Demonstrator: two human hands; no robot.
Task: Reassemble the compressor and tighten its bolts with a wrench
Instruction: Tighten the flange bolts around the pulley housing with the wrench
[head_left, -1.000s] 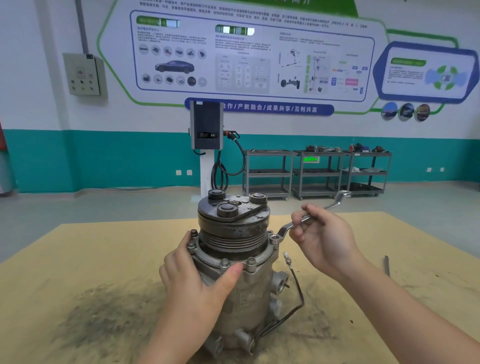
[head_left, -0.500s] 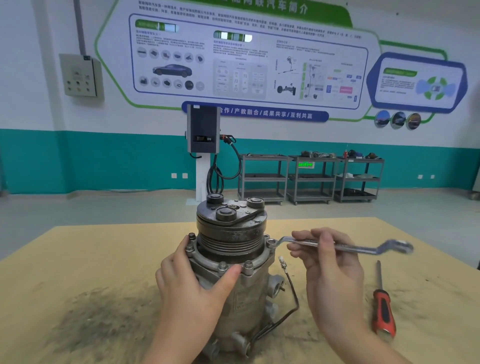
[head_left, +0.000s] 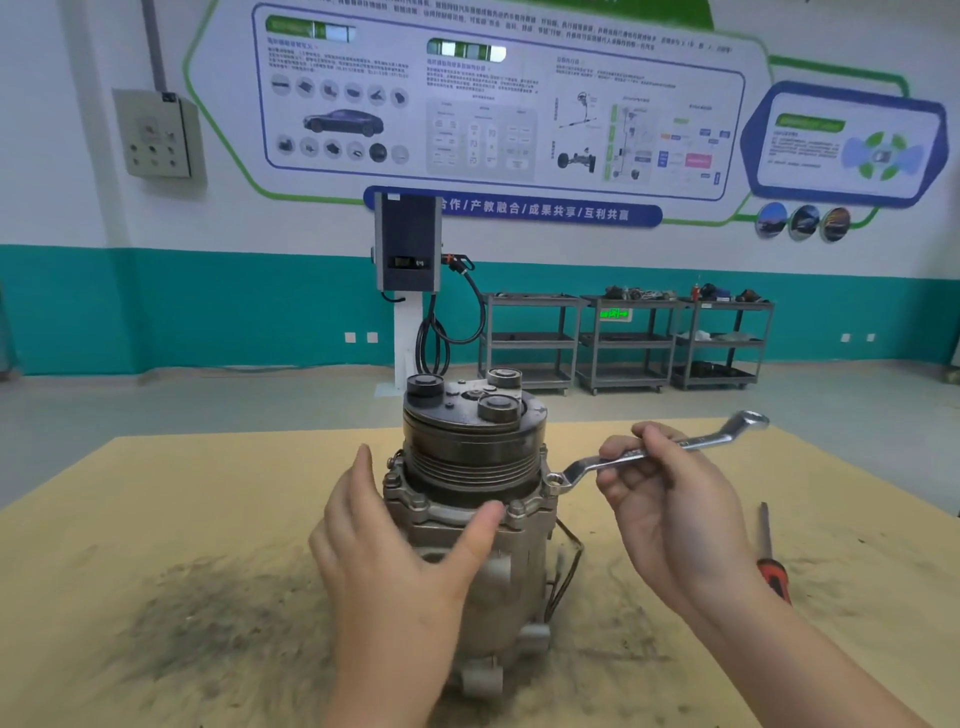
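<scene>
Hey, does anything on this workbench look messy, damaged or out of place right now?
Dark, gritty grime is smeared over the yellow tabletop around the compressor, heaviest at front left. A black wire hangs loose on its right side. The wrench sits normally on a flange bolt.

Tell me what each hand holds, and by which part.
The right hand grips the wrench at mid-shank, its ring end on a flange bolt. The left hand braces the compressor body, fingers straight.

A red-and-black-handled screwdriver (head_left: 770, 558) lies on the yellow tabletop (head_left: 156, 519). Behind stand three grey metal shelf carts (head_left: 626, 343), a grey charging unit (head_left: 408, 241) and a grey wall box (head_left: 156, 134).
</scene>
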